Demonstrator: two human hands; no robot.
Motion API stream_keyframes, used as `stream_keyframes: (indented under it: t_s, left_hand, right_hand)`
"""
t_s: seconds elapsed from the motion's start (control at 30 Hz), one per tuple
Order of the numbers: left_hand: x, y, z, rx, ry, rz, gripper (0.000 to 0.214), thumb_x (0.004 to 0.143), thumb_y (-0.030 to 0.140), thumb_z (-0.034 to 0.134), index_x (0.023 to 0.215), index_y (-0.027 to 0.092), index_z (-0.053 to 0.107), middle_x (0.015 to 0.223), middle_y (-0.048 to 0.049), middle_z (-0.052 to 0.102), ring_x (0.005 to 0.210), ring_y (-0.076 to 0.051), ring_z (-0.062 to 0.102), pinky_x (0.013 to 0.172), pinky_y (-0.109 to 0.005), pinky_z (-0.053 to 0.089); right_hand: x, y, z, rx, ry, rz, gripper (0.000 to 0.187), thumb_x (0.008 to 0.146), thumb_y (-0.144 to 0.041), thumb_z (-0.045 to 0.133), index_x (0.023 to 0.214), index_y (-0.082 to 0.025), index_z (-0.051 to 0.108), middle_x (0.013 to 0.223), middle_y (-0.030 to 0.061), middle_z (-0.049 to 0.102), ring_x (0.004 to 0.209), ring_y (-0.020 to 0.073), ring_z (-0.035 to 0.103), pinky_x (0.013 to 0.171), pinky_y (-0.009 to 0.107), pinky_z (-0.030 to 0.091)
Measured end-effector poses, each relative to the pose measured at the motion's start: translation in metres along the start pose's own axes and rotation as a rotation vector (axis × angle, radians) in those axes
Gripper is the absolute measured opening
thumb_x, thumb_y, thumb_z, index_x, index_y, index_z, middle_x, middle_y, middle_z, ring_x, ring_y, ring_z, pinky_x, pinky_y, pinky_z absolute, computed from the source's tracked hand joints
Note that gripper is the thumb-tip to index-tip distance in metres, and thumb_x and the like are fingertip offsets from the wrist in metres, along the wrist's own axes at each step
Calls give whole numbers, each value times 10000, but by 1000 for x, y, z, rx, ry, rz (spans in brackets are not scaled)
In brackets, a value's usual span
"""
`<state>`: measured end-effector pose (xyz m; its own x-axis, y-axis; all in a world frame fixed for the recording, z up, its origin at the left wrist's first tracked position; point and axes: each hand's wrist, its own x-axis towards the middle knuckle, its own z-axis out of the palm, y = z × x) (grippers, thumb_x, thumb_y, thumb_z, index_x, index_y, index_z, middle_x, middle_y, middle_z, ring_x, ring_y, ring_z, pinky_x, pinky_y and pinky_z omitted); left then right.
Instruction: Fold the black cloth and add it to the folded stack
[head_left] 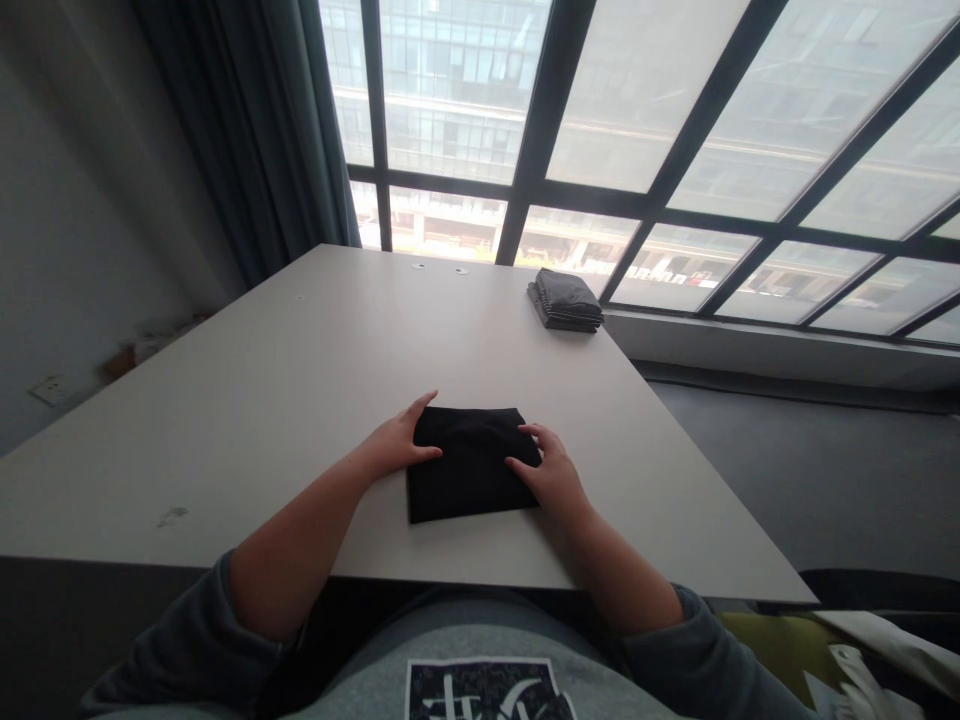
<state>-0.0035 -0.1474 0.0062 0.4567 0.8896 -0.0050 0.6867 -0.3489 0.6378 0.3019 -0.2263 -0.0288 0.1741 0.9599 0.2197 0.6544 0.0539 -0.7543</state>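
Note:
A folded black cloth point(472, 465) lies flat on the white table in front of me. At its left edge rests my left hand point(394, 445), the thumb on the cloth and a finger stretched out past the upper left corner. My right hand point(555, 475) touches the right edge, its thumb and fingertips on the fabric with a gap between them. Neither hand lifts the cloth. Some fingers of both hands are hidden from view.
A stack of folded grey cloths point(568, 300) sits near the far right edge of the white table point(300, 400). Behind the table are large windows point(600, 100), with a dark curtain point(255, 130) at the left. An olive-green item point(780, 650) shows at the lower right.

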Motion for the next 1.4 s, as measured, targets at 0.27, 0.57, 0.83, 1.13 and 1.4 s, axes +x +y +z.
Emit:
stream_keyframes:
  t_s: [0.27,0.57,0.83,1.13,1.4]
  left_hand:
    - [1,-1,2,119,-20,-109,806,844,498,771,1570,311,474,1441,-83,685,1270,-330,679,1081,-430,535]
    - [1,7,6,256,76,-198,524,992,565,536,1413,260,610,1296,-118,751,1170,-356,717,970,-450,562]
    - [2,5,4,291,134,-282,580,1030,448,516,1547,195,447,1183,-155,774,1101,-356,742,904,-423,557]
    - [3,6,6,370,138,-291,437,1058,347,470,1483,254,517,1116,-112,793,1039,-319,760,845,-380,542]
    - [1,11,3,311,146,-267,385,1034,309,513,1407,255,591,1111,-61,797,1024,-278,754,816,-347,525]
  right_hand:
    - [1,-19,-17,-12,-251,39,623,846,-350,712,1456,-284,603,1422,68,665,1320,299,633,1168,499,485]
    - [-4,-34,-30,173,-303,53,515,793,-265,695,1308,-272,704,1400,51,666,1333,279,606,1215,484,442]
    - [-3,-27,-30,485,-553,236,570,788,-331,745,1348,-240,687,1251,76,737,1095,277,727,977,446,613]
    - [8,-53,-49,53,-629,74,459,858,-241,682,1312,-298,727,1381,38,668,1289,278,611,1171,479,452]
    - [25,-69,-71,-182,-639,-22,498,875,-180,646,1353,-313,691,1384,36,663,1282,266,607,1140,437,458]
